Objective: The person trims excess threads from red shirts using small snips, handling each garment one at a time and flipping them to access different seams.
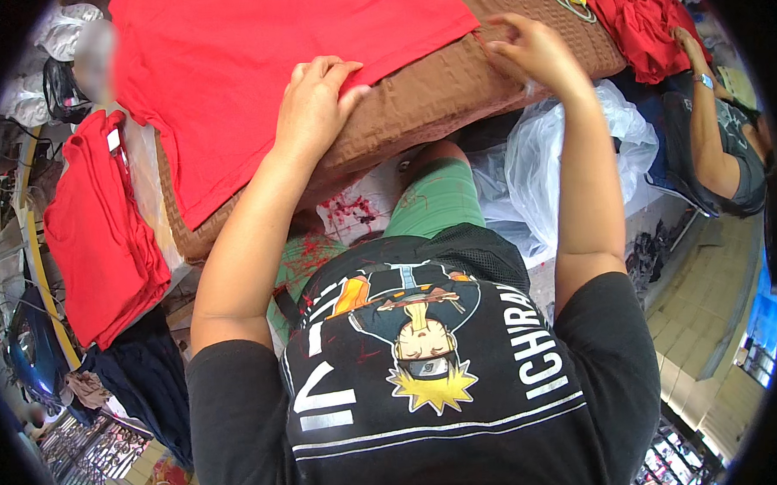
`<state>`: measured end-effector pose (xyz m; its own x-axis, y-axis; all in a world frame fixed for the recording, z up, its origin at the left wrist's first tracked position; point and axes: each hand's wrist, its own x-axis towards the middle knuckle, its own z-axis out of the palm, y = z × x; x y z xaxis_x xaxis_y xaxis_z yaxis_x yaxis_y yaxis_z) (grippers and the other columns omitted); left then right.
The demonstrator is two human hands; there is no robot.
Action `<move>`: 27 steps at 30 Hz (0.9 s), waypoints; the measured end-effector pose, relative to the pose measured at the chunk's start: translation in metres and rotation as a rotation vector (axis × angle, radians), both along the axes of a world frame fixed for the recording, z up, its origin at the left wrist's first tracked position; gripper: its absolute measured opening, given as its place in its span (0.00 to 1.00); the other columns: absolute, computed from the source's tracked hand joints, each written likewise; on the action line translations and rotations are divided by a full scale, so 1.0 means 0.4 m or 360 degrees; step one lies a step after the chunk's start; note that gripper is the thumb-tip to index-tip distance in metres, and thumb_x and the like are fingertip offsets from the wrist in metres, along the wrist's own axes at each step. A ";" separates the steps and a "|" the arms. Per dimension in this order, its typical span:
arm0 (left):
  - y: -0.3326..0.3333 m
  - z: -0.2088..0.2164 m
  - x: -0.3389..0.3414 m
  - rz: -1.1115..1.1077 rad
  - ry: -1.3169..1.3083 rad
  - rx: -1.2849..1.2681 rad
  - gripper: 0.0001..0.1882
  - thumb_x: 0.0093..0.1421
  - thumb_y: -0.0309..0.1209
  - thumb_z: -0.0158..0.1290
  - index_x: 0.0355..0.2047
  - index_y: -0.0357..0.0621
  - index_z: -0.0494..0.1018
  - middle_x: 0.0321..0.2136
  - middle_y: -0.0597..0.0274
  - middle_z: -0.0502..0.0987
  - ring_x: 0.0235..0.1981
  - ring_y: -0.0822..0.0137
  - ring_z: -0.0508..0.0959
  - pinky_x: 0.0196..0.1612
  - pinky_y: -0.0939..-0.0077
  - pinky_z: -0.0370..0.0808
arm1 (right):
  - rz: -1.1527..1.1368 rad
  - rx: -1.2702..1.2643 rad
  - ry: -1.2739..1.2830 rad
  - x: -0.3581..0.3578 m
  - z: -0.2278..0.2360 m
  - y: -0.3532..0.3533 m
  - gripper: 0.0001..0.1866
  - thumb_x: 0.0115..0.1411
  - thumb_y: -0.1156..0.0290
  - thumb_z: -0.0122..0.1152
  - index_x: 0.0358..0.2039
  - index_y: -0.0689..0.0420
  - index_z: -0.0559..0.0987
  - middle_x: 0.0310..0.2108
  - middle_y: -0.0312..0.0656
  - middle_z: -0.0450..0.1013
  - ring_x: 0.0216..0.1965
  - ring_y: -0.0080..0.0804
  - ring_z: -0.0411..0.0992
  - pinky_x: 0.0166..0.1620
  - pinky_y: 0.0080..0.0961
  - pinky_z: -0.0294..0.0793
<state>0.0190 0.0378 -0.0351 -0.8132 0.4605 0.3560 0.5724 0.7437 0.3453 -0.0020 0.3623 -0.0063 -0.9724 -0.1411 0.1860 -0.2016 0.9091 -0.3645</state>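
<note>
A red garment [310, 38] lies spread over the brown quilted cloth of the work surface [417, 102]. My left hand [317, 102] rests on the garment's near edge, thumb and forefinger apart, with red fabric showing in the gap between them. Just beyond the garment's right corner, my right hand [532, 52] hovers over the brown cloth with its fingers curled inward. A small pale glint shows beneath its palm, too small to name; the hand hides most of it.
Folded red garments [102, 229] are stacked at left, above dark cloth [143, 375]. A clear plastic bag [537, 162] bulges below my right forearm. At far right, another person's hand [690, 49] touches a red cloth heap [643, 23]. Red thread scraps [352, 211] litter the space by my legs.
</note>
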 end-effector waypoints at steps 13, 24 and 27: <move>-0.025 0.072 0.126 -0.0366 -0.0556 0.0211 0.08 0.58 0.29 0.55 0.33 0.35 0.76 0.29 0.51 0.78 0.32 0.60 0.80 0.37 0.72 0.74 | 0.0099 -0.0042 -0.0112 0.122 0.028 -0.042 0.13 0.51 0.65 0.65 0.35 0.58 0.79 0.28 0.49 0.76 0.32 0.48 0.76 0.35 0.37 0.72; -0.229 0.190 0.031 0.0473 0.0365 0.1742 0.09 0.65 0.29 0.49 0.40 0.37 0.74 0.30 0.69 0.74 0.31 0.79 0.72 0.35 0.85 0.70 | -0.0190 -0.0400 0.0662 0.045 -0.073 -0.226 0.11 0.52 0.68 0.63 0.36 0.55 0.78 0.35 0.43 0.76 0.38 0.42 0.76 0.41 0.32 0.75; -0.360 0.112 0.017 0.0672 0.0266 0.1978 0.10 0.65 0.29 0.48 0.41 0.36 0.73 0.33 0.66 0.75 0.34 0.77 0.73 0.39 0.83 0.71 | 0.0022 -0.0669 0.0535 0.059 -0.091 -0.296 0.10 0.51 0.67 0.63 0.34 0.54 0.77 0.34 0.43 0.76 0.36 0.43 0.76 0.40 0.36 0.75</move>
<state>0.0258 -0.1061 0.0098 -0.7178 -0.5193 0.4637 0.4786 0.1157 0.8704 0.0215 0.2437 -0.0426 -0.8481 0.0000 0.5299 -0.3809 0.6952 -0.6096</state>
